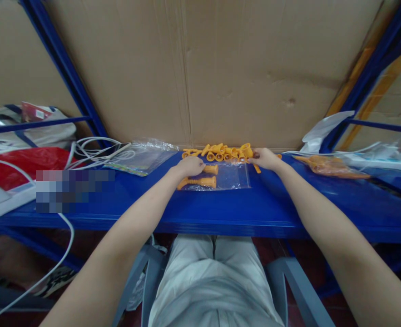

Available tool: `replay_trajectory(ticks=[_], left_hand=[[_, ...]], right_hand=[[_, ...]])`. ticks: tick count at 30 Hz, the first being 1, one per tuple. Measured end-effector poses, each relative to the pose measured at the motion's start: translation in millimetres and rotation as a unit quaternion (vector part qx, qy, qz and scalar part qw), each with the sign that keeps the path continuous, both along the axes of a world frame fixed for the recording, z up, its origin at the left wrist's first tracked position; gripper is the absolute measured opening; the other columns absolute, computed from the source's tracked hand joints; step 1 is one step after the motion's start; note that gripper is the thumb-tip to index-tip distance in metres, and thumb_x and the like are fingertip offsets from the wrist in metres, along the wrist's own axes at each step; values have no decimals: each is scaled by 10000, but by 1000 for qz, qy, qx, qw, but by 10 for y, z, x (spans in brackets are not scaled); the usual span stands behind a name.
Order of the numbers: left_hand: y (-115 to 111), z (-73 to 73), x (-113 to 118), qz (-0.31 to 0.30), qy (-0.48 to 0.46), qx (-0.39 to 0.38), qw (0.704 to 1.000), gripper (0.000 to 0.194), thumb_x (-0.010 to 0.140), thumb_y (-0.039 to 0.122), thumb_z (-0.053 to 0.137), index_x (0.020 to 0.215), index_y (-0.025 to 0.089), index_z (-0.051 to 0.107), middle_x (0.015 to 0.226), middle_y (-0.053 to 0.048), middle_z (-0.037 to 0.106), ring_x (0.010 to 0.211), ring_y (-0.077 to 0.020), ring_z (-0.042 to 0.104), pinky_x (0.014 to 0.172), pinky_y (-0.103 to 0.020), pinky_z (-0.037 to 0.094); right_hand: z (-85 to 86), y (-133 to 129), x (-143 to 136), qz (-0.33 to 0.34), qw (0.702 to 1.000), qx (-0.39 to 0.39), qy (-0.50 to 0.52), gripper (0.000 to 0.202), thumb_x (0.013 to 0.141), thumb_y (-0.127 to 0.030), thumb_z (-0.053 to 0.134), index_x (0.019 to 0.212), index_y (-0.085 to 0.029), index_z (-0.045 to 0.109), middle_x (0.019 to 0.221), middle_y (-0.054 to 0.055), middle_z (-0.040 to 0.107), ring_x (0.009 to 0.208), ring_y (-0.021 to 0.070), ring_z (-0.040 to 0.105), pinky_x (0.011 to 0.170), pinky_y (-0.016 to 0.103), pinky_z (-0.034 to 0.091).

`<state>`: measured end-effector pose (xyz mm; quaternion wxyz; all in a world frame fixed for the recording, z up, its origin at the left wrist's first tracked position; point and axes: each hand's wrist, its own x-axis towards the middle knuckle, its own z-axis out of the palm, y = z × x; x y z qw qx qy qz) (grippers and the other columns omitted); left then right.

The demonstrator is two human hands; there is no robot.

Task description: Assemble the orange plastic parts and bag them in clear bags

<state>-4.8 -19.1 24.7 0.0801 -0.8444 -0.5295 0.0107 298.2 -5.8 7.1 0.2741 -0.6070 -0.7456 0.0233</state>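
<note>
On the blue table [234, 209], a row of orange plastic pieces [220, 156] with round cup-like ends lies near the cardboard wall. My left hand [190, 166] is closed round an orange piece [211, 169], whose flared end sticks out to the right. Just below it another orange piece [202, 182] lies on a clear plastic bag [232, 176]. At the right end of the row, my right hand [263, 158] has its fingers closed on an orange cup-ended piece [246, 150]. A small orange stick [257, 169] shows beneath that hand.
Clear bags [146, 156] and white cables [94, 147] lie to the left, near a red bag [50, 161]. A bag of orange parts [334, 166] and a white power strip [380, 160] are at the right. Blue posts flank the cardboard [237, 68].
</note>
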Motion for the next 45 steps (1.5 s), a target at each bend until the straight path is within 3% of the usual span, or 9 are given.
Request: replay_trajectory(ticks=[3, 6, 15, 22, 27, 31, 34, 40, 45], left_hand=[[0, 1, 1, -2, 4, 1, 1000, 472, 941, 331, 299, 1127, 179, 705, 1220, -88, 690, 1144, -251, 622, 929, -315, 483], [-10, 9, 5, -4, 6, -3, 1000, 478, 944, 331, 296, 1142, 169, 700, 1237, -94, 682, 1156, -253, 615, 947, -318, 475], [23, -16, -5, -2, -17, 4, 1000, 446, 938, 340, 336, 1120, 190, 714, 1209, -77, 698, 1139, -249, 628, 941, -317, 484], [112, -102, -13, 32, -101, 45, 993, 413, 915, 319, 407, 1201, 209, 684, 1228, -60, 692, 1158, -251, 623, 981, -336, 484], [262, -200, -24, 21, -139, 65, 988, 438, 933, 315, 382, 1245, 159, 647, 1295, -92, 652, 1231, -234, 574, 1050, -321, 433], [336, -297, 5, 39, -158, 11, 987, 550, 978, 390, 272, 1378, 104, 517, 1466, -140, 497, 1384, -237, 425, 1142, -342, 318], [324, -356, 28, 53, -171, -40, 983, 650, 979, 512, 177, 1485, 153, 373, 1592, -116, 291, 1480, -245, 230, 1185, -400, 229], [198, -307, 49, 39, -164, -88, 982, 698, 963, 552, 93, 1539, 191, 250, 1630, -79, 145, 1505, -240, 106, 1195, -471, 165], [164, -274, 64, 41, -149, -83, 984, 697, 970, 514, 61, 1544, 158, 235, 1629, -88, 143, 1504, -217, 114, 1197, -432, 169]], right_hand=[[128, -112, 5, 29, 998, -16, -55, 107, 709, -204, 616, 772, -164, 693, 689, 1, 680, 668, 153, 611, 610, 226, 448], [255, -239, -24, 58, 992, -55, -94, 249, 676, -139, 569, 844, -176, 748, 731, -20, 705, 713, 158, 637, 632, 217, 448], [356, -508, -398, -8, 961, -119, -247, 367, 725, -158, 596, 1030, -253, 778, 951, 50, 759, 900, 237, 682, 754, 291, 467], [404, -619, -621, -46, 964, -79, -251, 234, 773, -234, 614, 971, -204, 736, 1020, 89, 737, 996, 277, 660, 879, 377, 449], [417, -663, -635, -15, 972, -79, -223, 242, 723, -184, 634, 955, -185, 702, 921, 64, 734, 865, 227, 671, 773, 300, 463], [428, -668, -596, 42, 979, -89, -179, 198, 714, -163, 639, 901, -174, 704, 868, 40, 729, 785, 174, 658, 663, 226, 450], [424, -650, -598, 75, 980, -104, -150, 205, 743, -144, 614, 914, -160, 726, 901, 48, 739, 802, 166, 668, 678, 213, 468], [351, -594, -679, -34, 982, -73, -172, 307, 824, -165, 549, 1055, -178, 751, 1056, 111, 742, 1000, 269, 669, 861, 349, 484], [258, -581, -762, -58, 975, -78, -202, 316, 852, -183, 524, 1077, -203, 745, 1136, 141, 717, 1135, 317, 616, 959, 451, 425]])
